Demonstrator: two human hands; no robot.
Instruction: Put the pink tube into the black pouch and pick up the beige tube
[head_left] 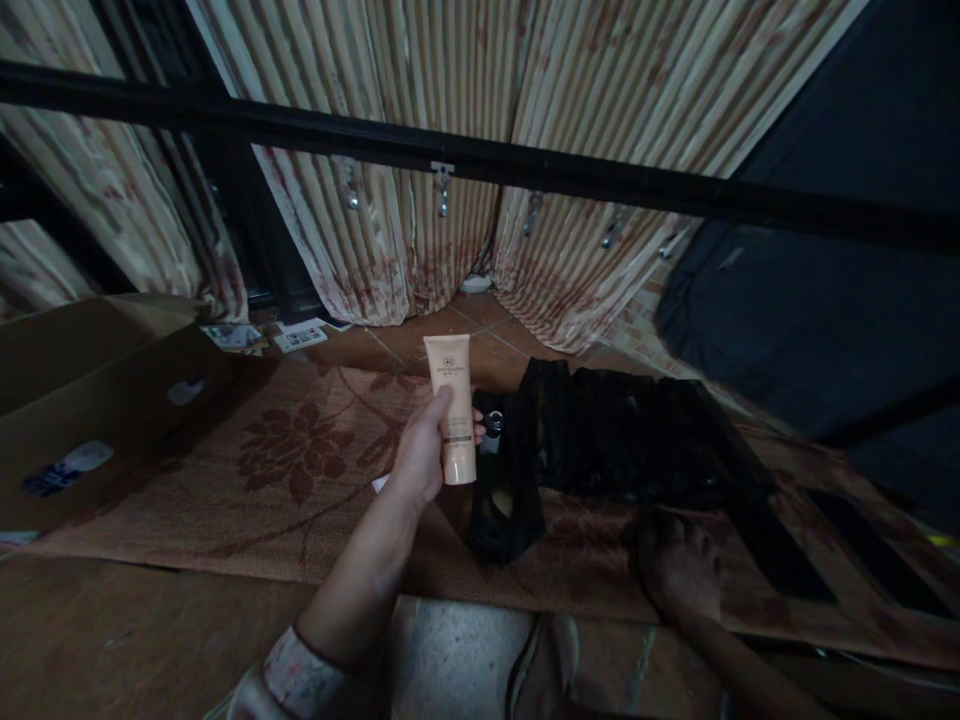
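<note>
The left hand is closed around a beige tube, thumb across its front and fingertips showing at its right edge. The tube stands nearly upright in the grip, above the rug near the middle of the scene, with its flat end up and its cap down; small dark print runs over the front.

The right hand is in deep shadow on the near right — I cannot tell whether it grips anything. It sits just beside the near edge of a black bundle, which spreads over the right part of the rug. A black strap-like piece lies at the bundle's left end, just right of the tube, with a small round shiny fitting at its far end.

To the far left stands an open cardboard box, and just right of it some printed cards lie on the tiled floor. Striped curtains hang at the far side — a black bar crosses in front of them, with metal clips below it.
</note>
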